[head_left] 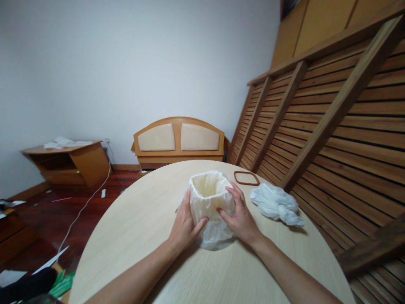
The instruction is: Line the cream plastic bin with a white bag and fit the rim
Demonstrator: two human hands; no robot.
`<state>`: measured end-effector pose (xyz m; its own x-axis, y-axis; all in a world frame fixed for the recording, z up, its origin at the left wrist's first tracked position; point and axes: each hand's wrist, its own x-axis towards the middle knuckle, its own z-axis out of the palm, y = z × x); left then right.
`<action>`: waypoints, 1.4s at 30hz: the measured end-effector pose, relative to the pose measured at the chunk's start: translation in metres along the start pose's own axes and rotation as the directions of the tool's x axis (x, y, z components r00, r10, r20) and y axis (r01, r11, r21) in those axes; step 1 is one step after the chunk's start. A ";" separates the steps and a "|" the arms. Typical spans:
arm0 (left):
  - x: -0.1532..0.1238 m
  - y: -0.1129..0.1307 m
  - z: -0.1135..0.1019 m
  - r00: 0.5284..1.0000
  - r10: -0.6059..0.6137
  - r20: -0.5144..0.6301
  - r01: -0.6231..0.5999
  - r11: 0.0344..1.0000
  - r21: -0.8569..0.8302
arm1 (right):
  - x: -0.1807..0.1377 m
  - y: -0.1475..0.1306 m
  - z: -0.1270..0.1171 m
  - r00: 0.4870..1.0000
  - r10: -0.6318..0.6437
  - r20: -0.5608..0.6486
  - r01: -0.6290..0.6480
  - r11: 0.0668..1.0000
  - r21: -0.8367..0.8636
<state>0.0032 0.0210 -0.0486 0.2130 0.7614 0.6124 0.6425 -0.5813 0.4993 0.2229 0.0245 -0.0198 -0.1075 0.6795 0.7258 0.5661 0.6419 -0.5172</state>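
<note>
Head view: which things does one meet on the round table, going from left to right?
In order: left hand → bag-lined bin → right hand → crumpled white bag. The brown ring overlaps the right hand sideways, so it is left out.

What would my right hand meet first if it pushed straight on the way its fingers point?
The right hand rests against the bag-lined bin; pushed on, its fingers would likely press further into that plastic first. The brown ring seems to lie right of that line.

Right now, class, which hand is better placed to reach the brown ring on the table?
Right, probably. The right hand rests on the side of the lined bin nearest the brown ring; the left hand holds the opposite side.
</note>
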 end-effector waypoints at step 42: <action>0.009 -0.004 -0.008 0.977 0.150 -0.152 -0.157 0.987 -0.031 | -0.005 0.023 -0.002 0.980 -0.008 0.197 -0.021 0.989 0.144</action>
<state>-0.0035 0.0281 -0.0406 0.1928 0.6130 0.7662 0.5778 -0.7021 0.4163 0.2379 0.0353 -0.0344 -0.2710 0.7313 0.6259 0.4450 0.6718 -0.5922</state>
